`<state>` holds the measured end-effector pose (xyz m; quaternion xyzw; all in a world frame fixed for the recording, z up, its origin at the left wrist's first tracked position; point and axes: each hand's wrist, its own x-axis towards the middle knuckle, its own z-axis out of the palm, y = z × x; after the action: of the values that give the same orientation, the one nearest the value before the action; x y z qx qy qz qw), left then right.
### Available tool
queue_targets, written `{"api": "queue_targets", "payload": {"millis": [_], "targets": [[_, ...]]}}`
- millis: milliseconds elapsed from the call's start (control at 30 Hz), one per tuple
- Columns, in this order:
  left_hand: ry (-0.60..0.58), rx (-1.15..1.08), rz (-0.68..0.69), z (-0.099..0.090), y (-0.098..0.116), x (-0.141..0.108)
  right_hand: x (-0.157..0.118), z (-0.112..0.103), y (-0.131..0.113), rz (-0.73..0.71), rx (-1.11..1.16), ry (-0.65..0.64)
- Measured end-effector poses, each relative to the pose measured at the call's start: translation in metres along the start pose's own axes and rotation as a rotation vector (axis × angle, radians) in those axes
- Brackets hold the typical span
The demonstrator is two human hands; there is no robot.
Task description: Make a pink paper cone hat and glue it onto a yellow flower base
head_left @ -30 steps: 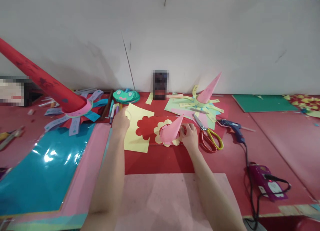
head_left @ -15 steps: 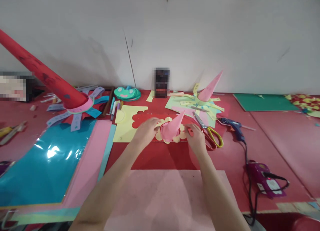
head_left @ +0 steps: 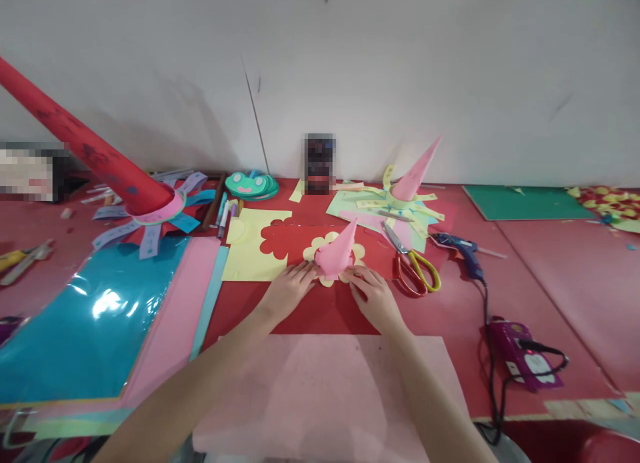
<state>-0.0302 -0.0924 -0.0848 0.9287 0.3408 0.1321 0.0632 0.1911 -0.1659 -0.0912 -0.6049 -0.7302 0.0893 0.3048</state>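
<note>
A pink paper cone (head_left: 336, 253) stands tilted to the right on a pale yellow scalloped paper flower (head_left: 327, 282). My left hand (head_left: 289, 289) lies against the flower's front left petals, fingers stretched out and close together, tips by the cone's base. On the front right petals rest the fingertips of my right hand (head_left: 374, 296), with a gap between thumb and fingers. Both hands partly cover the petals. Beneath the flower lies red paper (head_left: 310, 231) with a scalloped left end. Just right of my right hand are scissors (head_left: 414, 266) with red and yellow handles.
A blue glue gun (head_left: 463, 249) is wired to a purple box (head_left: 525, 356). A long red cone (head_left: 100, 153) leans at left; another pink cone (head_left: 417, 173) stands at back right. Blue glossy sheets (head_left: 100, 329), pens (head_left: 223, 216) and a phone (head_left: 320, 163) surround the area.
Both hands have come down from the flower's sides to its front edge, and their fingers now lie on the petals. The camera view has shifted slightly.
</note>
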Motion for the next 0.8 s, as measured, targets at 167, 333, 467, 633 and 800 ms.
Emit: {"api": "queue_targets", "payload": {"millis": [167, 333, 467, 633, 800], "targets": [[0.002, 0.014, 0.081, -0.003, -0.011, -0.007, -0.003, 0.004, 0.004, -0.009, -0.026, 0.012], [0.078, 0.096, 0.132, -0.003, -0.018, -0.007, -0.002, 0.005, 0.005, -0.041, -0.024, 0.048], [0.234, 0.156, 0.216, -0.004, -0.021, -0.008, -0.001, 0.007, 0.006, -0.081, -0.033, 0.135], [0.362, 0.206, 0.258, -0.01, -0.013, -0.004, -0.001, 0.009, 0.008, -0.083, -0.031, 0.201], [0.392, 0.24, 0.297, -0.011, -0.003, 0.002, -0.001, 0.006, 0.007, -0.103, -0.065, 0.265]]}}
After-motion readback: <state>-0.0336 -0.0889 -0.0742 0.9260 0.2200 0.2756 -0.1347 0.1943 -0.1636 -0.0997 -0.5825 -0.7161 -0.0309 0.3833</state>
